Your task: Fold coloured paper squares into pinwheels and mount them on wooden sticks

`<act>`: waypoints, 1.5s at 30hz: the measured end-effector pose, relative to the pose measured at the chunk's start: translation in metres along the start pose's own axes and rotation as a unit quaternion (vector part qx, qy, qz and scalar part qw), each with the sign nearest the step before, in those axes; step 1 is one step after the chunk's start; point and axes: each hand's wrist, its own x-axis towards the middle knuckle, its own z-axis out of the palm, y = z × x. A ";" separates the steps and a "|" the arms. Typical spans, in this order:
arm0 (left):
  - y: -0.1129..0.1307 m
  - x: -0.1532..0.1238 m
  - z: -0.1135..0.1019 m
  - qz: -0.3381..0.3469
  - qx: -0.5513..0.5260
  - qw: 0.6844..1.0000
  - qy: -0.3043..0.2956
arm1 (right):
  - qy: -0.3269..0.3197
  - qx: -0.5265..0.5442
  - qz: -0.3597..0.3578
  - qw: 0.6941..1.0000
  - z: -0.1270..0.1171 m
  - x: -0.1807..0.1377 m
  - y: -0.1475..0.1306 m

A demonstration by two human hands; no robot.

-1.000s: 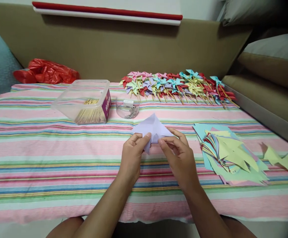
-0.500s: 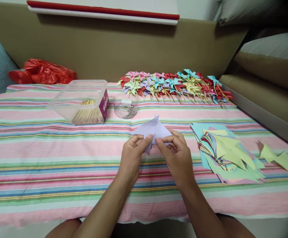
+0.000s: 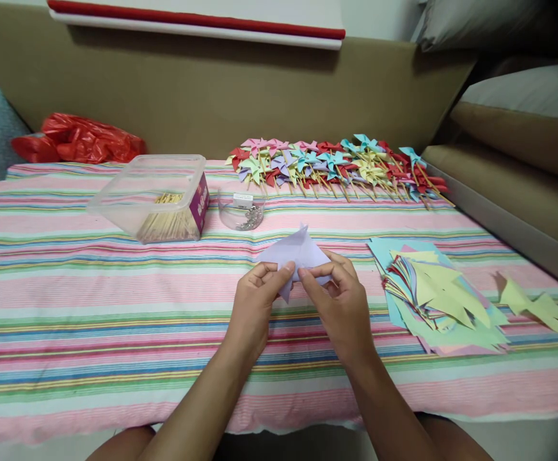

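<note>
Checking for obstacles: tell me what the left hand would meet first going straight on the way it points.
Past the lavender paper that the left hand holds, the pile of pinwheels looks first in line, though height and depth are hard to judge.

Left front: striped cloth gives the left hand room
Beyond: plastic box and round dish obstruct
Right: short gap, then paper stack
</note>
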 end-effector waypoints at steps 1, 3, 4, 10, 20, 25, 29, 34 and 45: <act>0.000 0.000 0.000 0.001 0.000 1.000 -0.001 | 0.000 -0.003 -0.002 1.000 0.000 0.000 0.000; 0.000 0.001 -0.001 0.005 0.004 1.000 -0.006 | -0.002 -0.007 -0.002 1.000 0.000 0.000 0.001; -0.001 0.001 -0.001 0.007 0.007 1.000 -0.010 | -0.003 -0.008 -0.003 1.000 0.000 0.000 0.001; -0.002 0.001 -0.002 0.030 0.041 0.999 -0.018 | -0.017 -0.008 -0.018 1.000 0.001 0.000 0.004; 0.005 0.002 -0.005 -0.005 0.003 1.000 -0.014 | -0.065 -0.138 -0.194 0.969 -0.004 0.002 0.004; 0.007 0.000 -0.004 -0.019 -0.001 1.000 -0.019 | -0.051 -0.141 -0.250 0.957 -0.006 0.005 0.006; 0.005 0.001 -0.004 -0.011 0.009 1.000 -0.022 | -0.056 -0.141 -0.243 0.958 -0.007 0.005 0.005; 0.003 0.002 -0.006 0.027 0.076 0.996 -0.022 | -0.066 -0.088 -0.181 0.977 -0.007 0.003 0.001; 0.009 0.002 -0.009 0.083 0.218 0.964 -0.129 | -0.107 0.112 0.071 0.985 -0.018 0.009 -0.005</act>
